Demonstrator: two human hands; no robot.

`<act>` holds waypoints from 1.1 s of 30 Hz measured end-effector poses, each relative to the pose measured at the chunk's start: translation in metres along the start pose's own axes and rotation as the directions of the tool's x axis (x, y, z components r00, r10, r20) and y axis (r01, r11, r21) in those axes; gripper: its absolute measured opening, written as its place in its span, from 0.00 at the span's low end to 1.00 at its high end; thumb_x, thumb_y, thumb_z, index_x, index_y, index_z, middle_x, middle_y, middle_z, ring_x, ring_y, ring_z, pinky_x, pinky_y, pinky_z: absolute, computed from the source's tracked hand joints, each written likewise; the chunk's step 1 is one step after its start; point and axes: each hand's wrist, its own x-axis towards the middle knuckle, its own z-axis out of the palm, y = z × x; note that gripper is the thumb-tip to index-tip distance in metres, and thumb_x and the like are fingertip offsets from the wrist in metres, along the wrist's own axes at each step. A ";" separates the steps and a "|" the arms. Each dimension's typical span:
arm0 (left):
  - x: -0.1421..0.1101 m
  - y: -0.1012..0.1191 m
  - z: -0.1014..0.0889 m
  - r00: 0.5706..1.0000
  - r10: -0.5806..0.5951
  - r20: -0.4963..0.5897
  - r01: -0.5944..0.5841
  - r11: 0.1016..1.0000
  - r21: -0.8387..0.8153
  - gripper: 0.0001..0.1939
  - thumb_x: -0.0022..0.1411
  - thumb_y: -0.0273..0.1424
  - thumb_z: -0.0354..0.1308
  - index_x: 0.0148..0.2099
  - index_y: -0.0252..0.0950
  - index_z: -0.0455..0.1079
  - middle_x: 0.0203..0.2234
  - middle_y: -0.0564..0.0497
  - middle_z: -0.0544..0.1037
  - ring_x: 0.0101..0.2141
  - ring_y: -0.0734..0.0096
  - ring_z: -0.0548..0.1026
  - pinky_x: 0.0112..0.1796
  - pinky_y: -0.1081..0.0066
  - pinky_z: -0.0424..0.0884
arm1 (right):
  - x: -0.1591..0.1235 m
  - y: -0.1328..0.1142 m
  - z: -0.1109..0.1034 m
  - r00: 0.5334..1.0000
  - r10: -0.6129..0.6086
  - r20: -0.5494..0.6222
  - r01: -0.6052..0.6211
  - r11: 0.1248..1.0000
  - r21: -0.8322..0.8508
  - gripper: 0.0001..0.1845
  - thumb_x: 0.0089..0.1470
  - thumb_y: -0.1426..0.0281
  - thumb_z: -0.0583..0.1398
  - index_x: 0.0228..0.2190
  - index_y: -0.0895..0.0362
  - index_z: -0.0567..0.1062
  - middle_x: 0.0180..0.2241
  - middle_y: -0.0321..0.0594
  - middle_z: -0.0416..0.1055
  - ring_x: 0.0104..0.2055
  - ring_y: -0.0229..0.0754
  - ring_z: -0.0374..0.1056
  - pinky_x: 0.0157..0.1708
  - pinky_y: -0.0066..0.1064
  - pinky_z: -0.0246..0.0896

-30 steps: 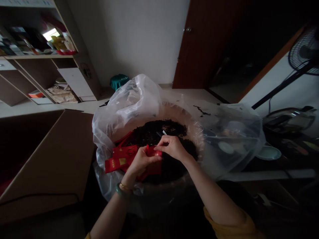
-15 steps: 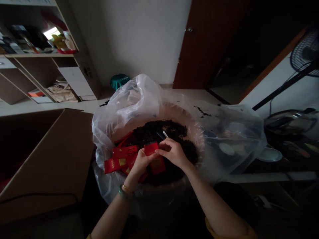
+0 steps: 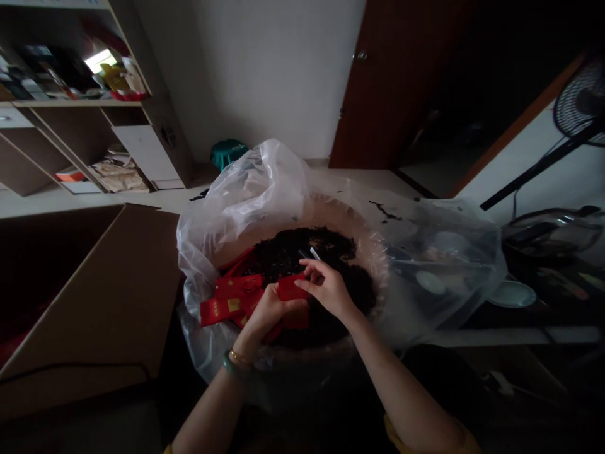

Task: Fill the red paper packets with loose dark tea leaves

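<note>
My left hand (image 3: 271,314) grips a red paper packet (image 3: 293,296) low on its side, and the fingers of my right hand (image 3: 324,289) press on its upper right edge. Both hands hang over a heap of dark dried leaves (image 3: 302,252) inside a wide round tub (image 3: 350,217) lined with a clear plastic bag (image 3: 246,195). Several more red packets (image 3: 227,299) lie overlapping on the leaves just left of my left hand. A thin white stick (image 3: 315,253) pokes up beyond my right fingertips. My palms hide part of the held packet.
A brown cardboard box (image 3: 89,290) stands left of the tub. The plastic bag spreads out to the right over dishes, with a pale plate (image 3: 511,294) and a metal pot (image 3: 551,232) beyond it. Shelves, a door and a fan stand behind.
My hands have drawn closer together than half a second ago, and the left hand now covers more of the red packet. The view has drifted slightly.
</note>
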 end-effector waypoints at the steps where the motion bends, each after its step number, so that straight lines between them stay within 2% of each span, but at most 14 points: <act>1: -0.001 0.002 0.000 0.999 -0.020 0.027 0.020 1.000 0.002 0.20 0.39 0.37 0.73 0.33 0.30 0.75 0.23 0.51 0.78 0.23 0.74 0.72 0.28 0.74 0.69 | 0.001 -0.001 -0.002 0.999 0.003 0.037 -0.002 1.000 -0.004 0.11 0.45 0.63 0.65 0.32 0.55 0.78 0.27 0.37 0.75 0.27 0.38 0.68 0.29 0.29 0.65; 4: -0.003 0.005 0.000 0.997 -0.065 0.045 0.066 0.997 -0.029 0.19 0.44 0.40 0.70 0.32 0.30 0.75 0.22 0.51 0.77 0.21 0.76 0.71 0.25 0.76 0.66 | 0.003 -0.003 -0.006 0.996 0.022 0.089 -0.021 1.000 -0.018 0.07 0.47 0.65 0.64 0.24 0.55 0.78 0.24 0.36 0.75 0.27 0.39 0.69 0.29 0.29 0.64; 7: -0.003 0.003 0.001 0.995 -0.088 0.044 0.091 0.994 -0.064 0.22 0.46 0.45 0.68 0.33 0.30 0.76 0.22 0.49 0.78 0.21 0.74 0.73 0.24 0.76 0.67 | 0.004 -0.003 -0.008 0.995 0.049 0.085 -0.048 0.999 -0.011 0.07 0.45 0.65 0.65 0.23 0.56 0.78 0.23 0.36 0.75 0.27 0.40 0.70 0.29 0.29 0.63; 10: 0.001 -0.003 0.001 0.995 -0.093 0.025 0.095 0.991 -0.096 0.23 0.47 0.48 0.66 0.32 0.30 0.76 0.21 0.49 0.78 0.21 0.74 0.73 0.23 0.76 0.67 | 0.005 0.000 -0.010 0.985 0.108 0.134 -0.113 0.993 0.031 0.08 0.45 0.64 0.65 0.23 0.56 0.78 0.24 0.37 0.76 0.27 0.41 0.71 0.29 0.30 0.64; 15: 0.006 -0.009 -0.001 0.992 -0.015 -0.128 -0.012 0.978 -0.209 0.20 0.43 0.41 0.71 0.36 0.32 0.77 0.23 0.51 0.79 0.21 0.75 0.73 0.25 0.76 0.68 | 0.007 0.003 -0.012 0.976 0.138 0.168 -0.148 0.988 0.049 0.08 0.45 0.65 0.64 0.25 0.57 0.77 0.26 0.38 0.77 0.30 0.42 0.72 0.33 0.32 0.66; 18: 0.005 -0.007 0.000 0.990 -0.042 -0.135 0.008 0.971 -0.240 0.17 0.41 0.39 0.71 0.31 0.31 0.76 0.22 0.51 0.79 0.20 0.75 0.73 0.24 0.76 0.68 | 0.007 0.005 -0.011 0.978 0.140 0.157 -0.148 0.988 0.042 0.08 0.45 0.64 0.64 0.26 0.57 0.77 0.26 0.38 0.77 0.30 0.42 0.72 0.34 0.32 0.66; 22: 0.004 -0.003 0.001 0.985 -0.091 -0.147 0.048 0.960 -0.276 0.16 0.42 0.38 0.71 0.29 0.31 0.76 0.21 0.51 0.78 0.21 0.74 0.74 0.25 0.75 0.69 | 0.008 0.005 -0.009 0.981 0.131 0.144 -0.136 0.990 0.024 0.08 0.45 0.65 0.64 0.27 0.57 0.77 0.27 0.38 0.77 0.30 0.41 0.72 0.34 0.32 0.65; 24: 0.005 -0.002 0.000 0.987 -0.068 -0.144 0.029 0.967 -0.255 0.17 0.43 0.38 0.70 0.31 0.31 0.76 0.23 0.50 0.79 0.22 0.72 0.75 0.27 0.74 0.70 | 0.008 0.004 -0.009 0.984 0.108 0.141 -0.111 0.994 0.012 0.07 0.46 0.66 0.64 0.27 0.57 0.77 0.27 0.37 0.77 0.31 0.41 0.71 0.34 0.31 0.65; 27: 0.006 -0.004 -0.002 0.988 0.082 -0.131 -0.091 0.993 -0.070 0.24 0.46 0.37 0.69 0.46 0.33 0.74 0.31 0.49 0.81 0.29 0.68 0.77 0.32 0.70 0.73 | 0.008 0.001 -0.010 0.991 0.041 0.128 -0.042 0.999 0.005 0.06 0.47 0.66 0.64 0.26 0.56 0.77 0.27 0.36 0.76 0.30 0.40 0.70 0.33 0.31 0.64; 29: 0.006 -0.006 -0.004 0.950 0.284 -0.132 -0.264 0.953 0.147 0.33 0.46 0.33 0.69 0.55 0.37 0.67 0.41 0.47 0.79 0.38 0.64 0.77 0.40 0.67 0.73 | 0.006 -0.001 -0.010 0.995 -0.019 0.102 0.018 1.000 0.015 0.06 0.48 0.65 0.63 0.25 0.55 0.77 0.27 0.36 0.75 0.30 0.39 0.70 0.31 0.30 0.63; 30: 0.006 -0.007 -0.006 0.903 0.408 -0.135 -0.364 0.893 0.265 0.36 0.46 0.32 0.69 0.57 0.38 0.64 0.45 0.45 0.77 0.43 0.62 0.76 0.44 0.64 0.72 | 0.005 -0.001 -0.010 0.995 -0.050 0.088 0.049 0.999 0.023 0.06 0.49 0.65 0.63 0.26 0.55 0.77 0.27 0.36 0.74 0.30 0.39 0.70 0.31 0.29 0.63; 31: 0.005 -0.007 -0.008 0.836 0.532 -0.130 -0.454 0.806 0.380 0.35 0.47 0.31 0.69 0.57 0.39 0.63 0.48 0.44 0.75 0.47 0.61 0.74 0.47 0.62 0.70 | 0.004 -0.001 -0.009 0.994 -0.080 0.076 0.078 0.997 0.030 0.06 0.49 0.66 0.63 0.26 0.55 0.78 0.28 0.36 0.74 0.30 0.39 0.70 0.30 0.29 0.63; 33: 0.002 -0.007 -0.013 0.691 0.720 -0.065 -0.556 0.587 0.589 0.24 0.52 0.29 0.66 0.52 0.39 0.67 0.50 0.44 0.73 0.50 0.61 0.71 0.49 0.59 0.68 | 0.001 0.002 -0.006 0.991 -0.123 0.059 0.121 0.992 0.032 0.05 0.50 0.66 0.63 0.27 0.55 0.78 0.28 0.37 0.74 0.31 0.39 0.70 0.30 0.28 0.64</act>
